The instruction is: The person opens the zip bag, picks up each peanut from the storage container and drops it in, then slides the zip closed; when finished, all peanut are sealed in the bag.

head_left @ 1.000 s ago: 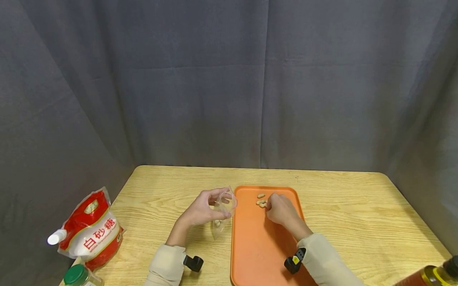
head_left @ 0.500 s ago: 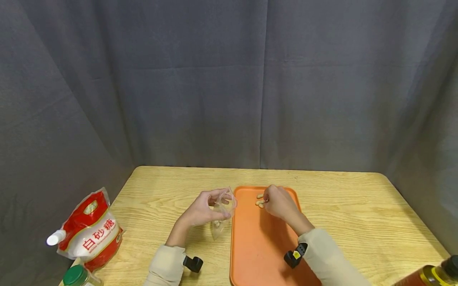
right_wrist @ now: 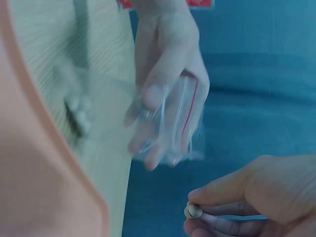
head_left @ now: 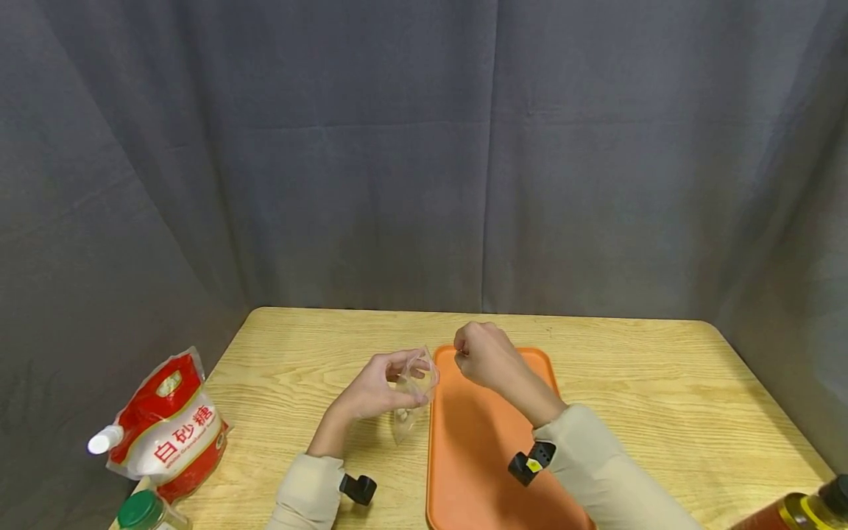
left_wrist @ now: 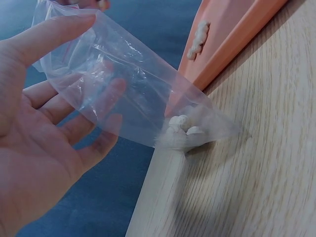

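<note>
My left hand (head_left: pixel 372 386) holds a clear zip-top plastic bag (left_wrist: pixel 133 94) by its mouth, thumb on one side and fingers spread along the other. Several peanuts (left_wrist: pixel 180 129) lie at the bottom of the bag, near the table top. Above the far left part of the orange tray (head_left: pixel 464 464), my right hand (head_left: pixel 486 357) pinches a peanut (right_wrist: pixel 194 211) between thumb and fingers, a short way from the bag's mouth. More peanuts (left_wrist: pixel 199 40) rest on the tray in the left wrist view; in the head view the right hand and forearm hide them.
A red and white bag of sugar (head_left: pixel 175 427) with a white cap stands at the table's left edge. Below it is a green-lidded jar (head_left: pixel 142 511). A dark-capped bottle (head_left: pixel 795 511) is at the lower right. Grey curtains (head_left: pixel 371 162) surround the wooden table (head_left: pixel 636 397).
My right hand has picked up a peanut from the tray, then risen and moved left toward the bag. The left hand and bag stay in place.
</note>
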`<state>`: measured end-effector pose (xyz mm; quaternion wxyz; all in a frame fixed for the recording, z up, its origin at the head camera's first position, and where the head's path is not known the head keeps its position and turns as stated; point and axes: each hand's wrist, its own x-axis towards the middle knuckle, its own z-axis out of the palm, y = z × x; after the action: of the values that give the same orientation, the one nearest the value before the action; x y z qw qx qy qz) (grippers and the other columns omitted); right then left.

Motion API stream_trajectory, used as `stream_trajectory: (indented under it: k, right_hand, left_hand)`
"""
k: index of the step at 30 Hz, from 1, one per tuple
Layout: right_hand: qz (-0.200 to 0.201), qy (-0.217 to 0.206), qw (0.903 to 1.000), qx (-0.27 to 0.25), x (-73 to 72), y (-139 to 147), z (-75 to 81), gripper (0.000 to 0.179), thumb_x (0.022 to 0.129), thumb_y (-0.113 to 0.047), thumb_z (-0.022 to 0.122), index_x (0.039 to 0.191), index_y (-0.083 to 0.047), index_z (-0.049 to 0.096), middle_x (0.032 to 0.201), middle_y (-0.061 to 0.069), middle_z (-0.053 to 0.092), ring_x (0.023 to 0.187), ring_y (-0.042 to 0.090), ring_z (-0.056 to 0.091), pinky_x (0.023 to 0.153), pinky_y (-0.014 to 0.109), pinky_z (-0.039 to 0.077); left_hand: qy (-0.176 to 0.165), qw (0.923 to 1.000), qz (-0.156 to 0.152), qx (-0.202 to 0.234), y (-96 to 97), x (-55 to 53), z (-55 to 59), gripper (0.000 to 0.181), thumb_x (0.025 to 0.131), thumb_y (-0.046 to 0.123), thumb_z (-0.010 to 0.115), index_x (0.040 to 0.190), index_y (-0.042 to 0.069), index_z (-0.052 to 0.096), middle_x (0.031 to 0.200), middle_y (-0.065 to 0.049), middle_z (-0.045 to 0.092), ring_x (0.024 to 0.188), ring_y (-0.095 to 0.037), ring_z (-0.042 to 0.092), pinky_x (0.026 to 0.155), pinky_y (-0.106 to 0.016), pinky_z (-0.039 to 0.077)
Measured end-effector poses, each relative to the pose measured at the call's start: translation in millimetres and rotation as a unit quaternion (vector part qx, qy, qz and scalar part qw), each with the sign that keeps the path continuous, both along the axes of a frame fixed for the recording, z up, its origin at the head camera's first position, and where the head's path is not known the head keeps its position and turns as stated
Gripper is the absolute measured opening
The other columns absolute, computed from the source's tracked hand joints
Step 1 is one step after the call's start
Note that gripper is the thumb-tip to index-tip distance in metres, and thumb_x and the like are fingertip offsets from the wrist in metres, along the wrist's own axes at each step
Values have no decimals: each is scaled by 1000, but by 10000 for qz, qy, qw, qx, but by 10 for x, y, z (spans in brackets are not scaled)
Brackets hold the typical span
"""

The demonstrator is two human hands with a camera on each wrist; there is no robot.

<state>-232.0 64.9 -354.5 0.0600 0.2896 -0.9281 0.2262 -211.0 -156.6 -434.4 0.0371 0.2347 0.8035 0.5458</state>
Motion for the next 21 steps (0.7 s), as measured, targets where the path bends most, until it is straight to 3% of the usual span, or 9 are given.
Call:
stream_trajectory:
  k: [2,9,11,16,21]
  right_hand:
    - [37,42,10000,-33,25,-48,26,28,82,6,69,64,-10,55,60,-7,40,50,8,31,49,24,26]
    - [391,137,9989,-233,76,-185,84,24,81,7,70,65,-7,58,59,-5,43,49,8,33,47,23,26]
    - [419,130,9986,-311,86,-211,94,18,80,7,71,68,-5,65,61,-5,52,50,6,38,47,21,30]
    - [515,-102,9975,-465,110,-267,101,8,82,2,77,76,-2,72,67,1,64,50,8,45,47,21,36]
    - [588,-321,9967,-457,132,-305,99,6,82,-2,79,80,-2,74,70,1,66,52,9,49,48,22,39]
  left_hand:
    - [-70,10000,2,9,-2,3,3,74,79,18,83,145,9,51,122,-1,67,111,-26,58,94,-44,43]
    - [-60,10000,-54,33,8,0,3,71,81,19,82,144,8,52,123,0,67,113,-28,56,95,-47,41]
    - [-46,10000,-41,22,21,-2,2,70,80,18,82,143,8,53,122,-1,68,111,-28,57,94,-46,42]
    - [-116,9999,32,54,34,-10,5,71,78,17,83,143,11,54,123,-1,66,104,-26,58,87,-42,47]
    - [-146,9998,-38,115,44,-13,11,67,79,15,82,141,16,57,120,-1,66,101,-27,57,85,-47,48]
